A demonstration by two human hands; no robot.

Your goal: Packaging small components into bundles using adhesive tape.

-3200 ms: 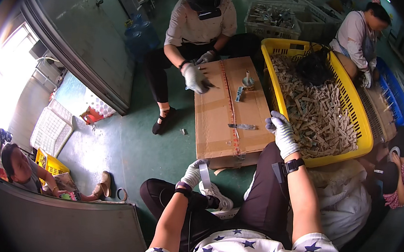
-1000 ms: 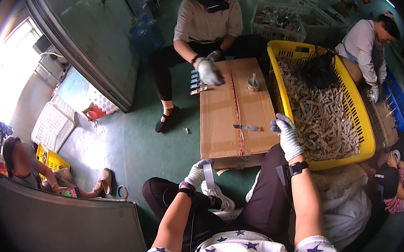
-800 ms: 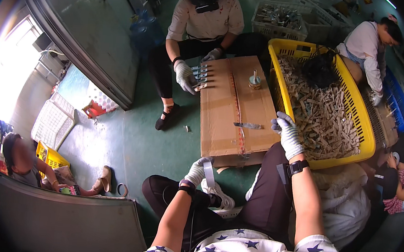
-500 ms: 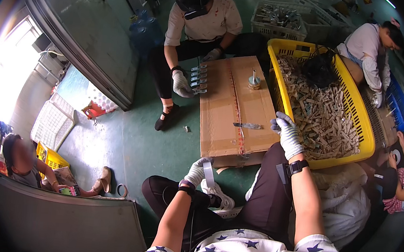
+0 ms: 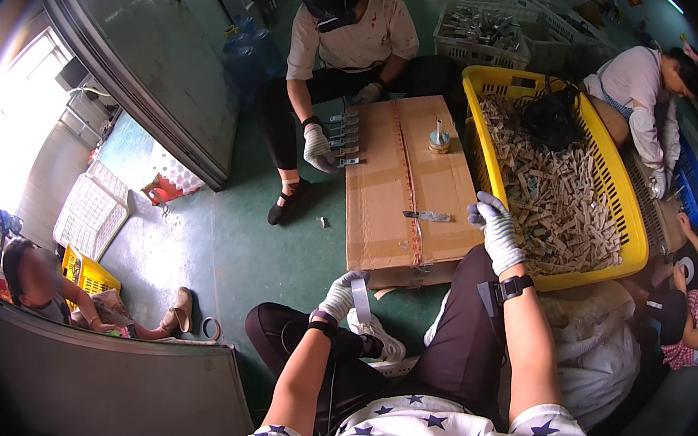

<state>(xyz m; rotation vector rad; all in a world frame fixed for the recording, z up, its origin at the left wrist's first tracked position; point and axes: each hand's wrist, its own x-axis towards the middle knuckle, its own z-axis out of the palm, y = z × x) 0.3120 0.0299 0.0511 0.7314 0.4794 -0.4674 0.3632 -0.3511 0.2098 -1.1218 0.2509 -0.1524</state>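
Observation:
My left hand (image 5: 337, 297), in a striped grey-white glove, is closed on a pale grey band (image 5: 362, 301) that looks like tape. It hangs over my lap, just short of the near edge of a cardboard box (image 5: 378, 220). My right hand (image 5: 499, 234), gloved too, is raised between the box and a yellow crate (image 5: 555, 279). Its fingers are curled together; whatever they pinch, if anything, is too small to make out. On the box lie a dark, flat knife-like tool (image 5: 428, 217) and a small jar with a spout (image 5: 439, 139).
Across the box sits a co-worker (image 5: 352, 36), a gloved hand beside a row of small metal clips (image 5: 344, 139) at its left edge. Many small beige pieces (image 5: 563, 195) fill the yellow crate. Other people sit at right and lower left. A white sack (image 5: 586, 355) lies by my right side.
My hands have hardly moved. Opposite me, the co-worker's gloved hand and the nearest clip have shifted slightly. At far right, the people's arms have moved a little.

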